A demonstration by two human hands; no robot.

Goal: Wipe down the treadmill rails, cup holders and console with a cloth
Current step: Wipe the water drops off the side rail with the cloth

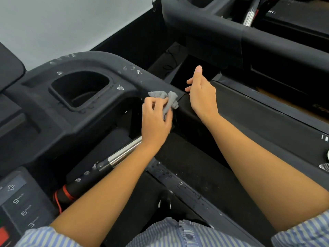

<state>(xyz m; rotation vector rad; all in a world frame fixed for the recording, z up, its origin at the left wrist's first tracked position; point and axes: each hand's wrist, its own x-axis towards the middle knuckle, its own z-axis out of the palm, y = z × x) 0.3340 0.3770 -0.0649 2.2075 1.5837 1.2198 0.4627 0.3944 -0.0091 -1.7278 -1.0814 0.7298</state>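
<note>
My left hand [155,120] grips a small crumpled grey cloth [169,100] against the inner side of the treadmill's black right rail [135,75], just right of the cup holder [80,90]. White foam spots dot the rail and the rim of the cup holder. My right hand [200,90] hovers beside the rail's bend with relaxed fingers and holds nothing. The console [19,202], with speed numbers and a plus key, sits at the lower left.
A chrome and black handlebar [114,159] with a red cord runs under my left forearm. The black belt and wet side strip [178,180] lie below. A second treadmill [231,32] stands to the right, against a pale wall.
</note>
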